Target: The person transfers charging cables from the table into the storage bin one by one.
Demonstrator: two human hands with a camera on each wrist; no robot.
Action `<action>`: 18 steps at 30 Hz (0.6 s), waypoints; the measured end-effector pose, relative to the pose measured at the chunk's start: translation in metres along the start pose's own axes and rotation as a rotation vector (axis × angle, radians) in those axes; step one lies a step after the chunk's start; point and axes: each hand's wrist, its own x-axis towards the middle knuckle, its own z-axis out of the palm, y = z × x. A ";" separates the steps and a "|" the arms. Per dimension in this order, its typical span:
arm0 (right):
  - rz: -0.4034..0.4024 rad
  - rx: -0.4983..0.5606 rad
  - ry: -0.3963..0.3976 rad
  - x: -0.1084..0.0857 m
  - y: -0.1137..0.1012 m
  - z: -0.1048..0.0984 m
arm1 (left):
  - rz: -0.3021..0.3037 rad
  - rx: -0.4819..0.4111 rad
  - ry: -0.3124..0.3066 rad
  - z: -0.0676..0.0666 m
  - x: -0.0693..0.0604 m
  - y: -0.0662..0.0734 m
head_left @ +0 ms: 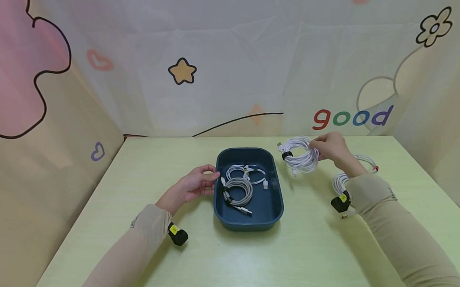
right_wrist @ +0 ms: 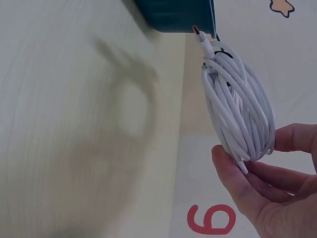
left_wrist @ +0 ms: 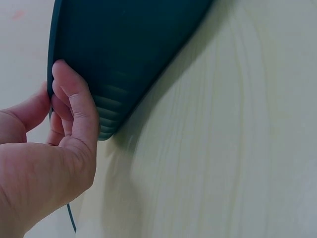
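A dark blue bin (head_left: 247,221) stands on the table with several coiled cables inside, among them a grey coil (head_left: 247,200). The left hand (head_left: 197,184) pinches the bin's left rim, thumb on the rim and fingers against the outer wall, as the left wrist view shows with the hand (left_wrist: 59,144) at the bin wall (left_wrist: 124,44). Right of the bin, the right hand (head_left: 331,150) pinches a thick white cable coil (head_left: 306,159) above the table. In the right wrist view, thumb and fingers of the hand (right_wrist: 277,183) grip one end of the coil (right_wrist: 237,104).
Another white cable coil (head_left: 340,180) lies on the table (head_left: 163,260), partly hidden under the right wrist. A printed cloth backdrop (head_left: 232,88) stands behind the table and along both sides.
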 end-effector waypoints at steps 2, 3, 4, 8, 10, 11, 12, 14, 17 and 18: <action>-0.001 -0.001 0.004 0.000 -0.003 0.001 | -0.004 0.000 0.003 0.000 0.000 0.000; -0.002 0.002 0.006 -0.001 -0.005 0.002 | -0.004 0.002 0.002 0.000 0.000 0.000; -0.004 0.002 0.008 -0.001 -0.007 0.002 | -0.002 0.004 0.004 0.000 0.000 0.001; -0.013 0.005 0.008 -0.002 -0.014 0.004 | -0.002 0.008 0.008 0.000 -0.001 0.001; -0.013 0.004 0.009 -0.002 -0.017 0.005 | -0.002 0.007 0.009 0.000 -0.001 0.001; -0.013 0.007 0.011 -0.002 -0.019 0.006 | -0.002 0.006 0.008 0.000 -0.001 0.001; -0.015 0.010 0.012 -0.003 -0.020 0.006 | -0.002 0.006 0.007 0.001 -0.001 0.001; -0.019 0.009 0.010 -0.003 -0.023 0.008 | -0.003 0.004 0.005 0.001 -0.001 0.001; -0.015 0.013 0.014 -0.005 -0.028 0.011 | -0.005 0.004 0.005 0.001 -0.002 0.001; -0.018 0.013 0.007 -0.005 -0.030 0.012 | -0.006 0.004 0.006 0.001 -0.002 0.001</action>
